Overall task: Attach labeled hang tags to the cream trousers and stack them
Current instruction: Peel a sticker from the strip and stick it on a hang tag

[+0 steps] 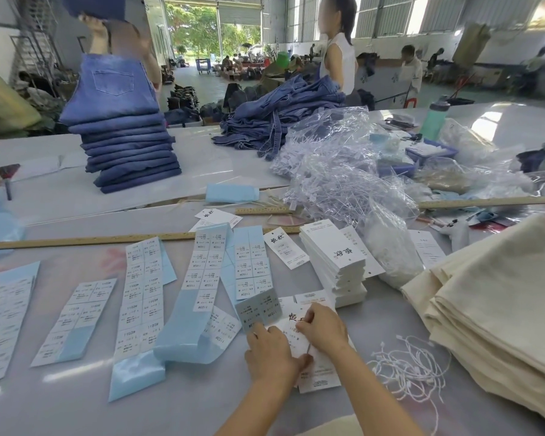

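Low in the middle of the frame, both hands work over a white hang tag (320, 377) lying flat on the grey table (186, 404). The left hand (269, 354) presses down on the tag with its fingers curled over it, thumb toward the tag's lower edge, while the right hand (323, 325) pinches something small at the top of the tag, most likely a sticker being laid down, though the pinch itself is too small to make out. Just above the hands a short piece of sticker sheet (258, 305) curls up off the table. To the left, long strips of printed stickers (142, 297) lie in rows on blue backing. Above and right of the hands stands a stack of blank tags (337, 262), and at lower right a tangle of white strings (403, 366) rests beside the folded cream trousers (497, 297), piled at the right edge and untouched for now. The tag looks stiff and light, best held flat by its edges; the stickers look thin and tacky, so a fingertip corner hold suits them. The trousers look soft and floppy, and would want lifting from under the fold. In the upper left a stack of blue jeans (129, 143) sits across the table.
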The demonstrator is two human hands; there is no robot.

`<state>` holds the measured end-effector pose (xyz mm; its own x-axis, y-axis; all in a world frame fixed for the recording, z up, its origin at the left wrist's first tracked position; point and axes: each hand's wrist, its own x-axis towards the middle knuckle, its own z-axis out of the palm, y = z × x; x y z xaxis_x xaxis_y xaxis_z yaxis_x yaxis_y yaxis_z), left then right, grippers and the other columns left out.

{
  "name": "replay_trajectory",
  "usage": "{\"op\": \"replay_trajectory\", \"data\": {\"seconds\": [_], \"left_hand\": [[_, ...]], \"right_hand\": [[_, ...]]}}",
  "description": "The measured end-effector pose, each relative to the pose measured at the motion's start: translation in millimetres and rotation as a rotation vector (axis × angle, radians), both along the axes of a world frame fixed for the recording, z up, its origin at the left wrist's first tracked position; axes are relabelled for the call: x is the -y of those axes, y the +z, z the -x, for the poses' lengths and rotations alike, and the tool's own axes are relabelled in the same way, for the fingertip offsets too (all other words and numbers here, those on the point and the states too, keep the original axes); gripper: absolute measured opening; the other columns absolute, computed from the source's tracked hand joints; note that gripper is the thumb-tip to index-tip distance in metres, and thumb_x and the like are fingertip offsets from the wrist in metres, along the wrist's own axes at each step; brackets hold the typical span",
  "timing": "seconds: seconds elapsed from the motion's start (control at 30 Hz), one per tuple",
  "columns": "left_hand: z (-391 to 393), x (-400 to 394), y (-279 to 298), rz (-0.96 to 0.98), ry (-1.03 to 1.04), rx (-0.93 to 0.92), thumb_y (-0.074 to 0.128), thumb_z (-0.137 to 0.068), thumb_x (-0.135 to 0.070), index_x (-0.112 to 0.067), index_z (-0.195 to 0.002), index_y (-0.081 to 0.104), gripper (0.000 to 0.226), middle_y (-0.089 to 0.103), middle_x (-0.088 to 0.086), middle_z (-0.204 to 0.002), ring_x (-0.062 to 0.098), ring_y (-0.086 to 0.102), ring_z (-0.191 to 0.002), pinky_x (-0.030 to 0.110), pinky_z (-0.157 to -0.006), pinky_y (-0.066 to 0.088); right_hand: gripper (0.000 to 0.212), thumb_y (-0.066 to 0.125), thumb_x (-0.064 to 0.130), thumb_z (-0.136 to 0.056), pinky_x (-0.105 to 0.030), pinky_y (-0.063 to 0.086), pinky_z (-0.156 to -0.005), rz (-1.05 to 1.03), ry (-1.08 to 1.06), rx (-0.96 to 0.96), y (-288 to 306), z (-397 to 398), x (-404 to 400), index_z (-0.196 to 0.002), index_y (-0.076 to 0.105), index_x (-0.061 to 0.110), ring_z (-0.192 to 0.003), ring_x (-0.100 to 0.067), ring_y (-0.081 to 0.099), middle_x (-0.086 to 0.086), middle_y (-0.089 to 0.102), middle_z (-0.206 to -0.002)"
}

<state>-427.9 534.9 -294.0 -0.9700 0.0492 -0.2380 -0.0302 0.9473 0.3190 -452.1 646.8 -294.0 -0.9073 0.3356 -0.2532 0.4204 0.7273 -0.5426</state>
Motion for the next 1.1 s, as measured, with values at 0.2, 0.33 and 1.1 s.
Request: {"op": "replay_trajectory", "data": {"seconds": [0.2,0.33,1.1], "left_hand": [[4,-1,3,0.052,-0.066,0.015,0.054,-0.086,-0.056,-0.012,-0.118,0.056,0.054,0.039,0.008,-0.13,0.026,0.039,-0.12,0.033,-0.093,0.043],[8,1,10,-0.081,-0.026,0.104,0.058,-0.09,-0.041,-0.006,-0.108,0.062,0.04,0.054,0.011,-0.12,0.026,0.053,-0.111,0.035,-0.091,0.049],[6,27,62,-0.563,-0.003,-0.102,0.081,-0.07,-0.026,-0.019,-0.045,0.053,0.038,0.055,-0.008,-0.049,0.003,0.05,-0.043,0.013,-0.04,0.034]], "right_hand": [[0.009,0.056,0.008,-0.089,-0.021,0.049,-0.054,0.409,-0.236,-0.362,1,-26,-22,-0.094,0.056,0.015,-0.058,-0.021,0.063,0.001,0.059,-0.079],[0.011,0.058,0.007,-0.089,-0.035,0.052,-0.061,0.409,-0.331,-0.48,-4,-53,-23,-0.085,0.061,0.017,-0.057,-0.017,0.063,0.002,0.064,-0.077],[0.031,0.042,0.027,-0.094,-0.032,0.036,-0.096,-0.388,0.373,-0.225,-13,-60,18,-0.123,0.053,0.02,-0.122,-0.018,0.044,0.004,0.051,-0.127]]}}
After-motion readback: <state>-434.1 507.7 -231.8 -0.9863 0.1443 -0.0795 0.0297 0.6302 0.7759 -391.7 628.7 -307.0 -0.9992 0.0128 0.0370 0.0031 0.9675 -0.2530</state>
